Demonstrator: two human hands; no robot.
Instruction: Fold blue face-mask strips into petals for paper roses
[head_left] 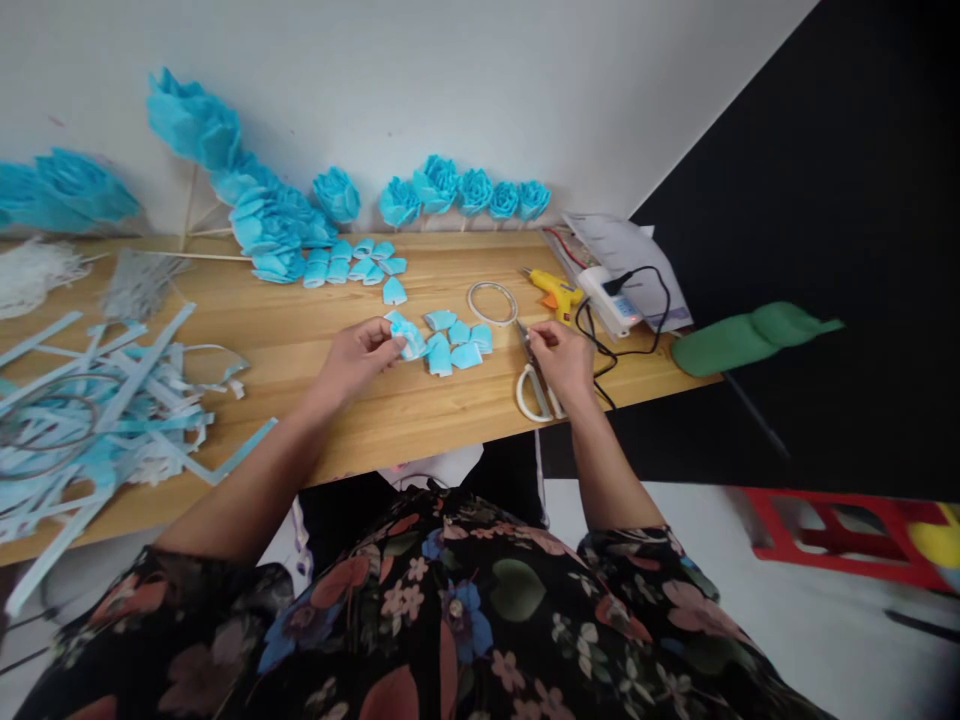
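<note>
Blue petal (407,338) in left hand (364,350); right hand (562,358) at scissors (535,384).
Pale strips (142,375) lie toward nine o'clock of the left hand, which pinches the petal between thumb and fingers; loose petals (466,355) sit at three o'clock. The right hand's fingers are drawn together over the scissors, grip undetermined; yellow glue gun (556,293) at its twelve o'clock.

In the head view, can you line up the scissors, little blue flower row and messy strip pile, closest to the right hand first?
From the right hand:
1. Scissors, right beside it.
2. Flower row, at the back.
3. Strip pile, far left.
</note>
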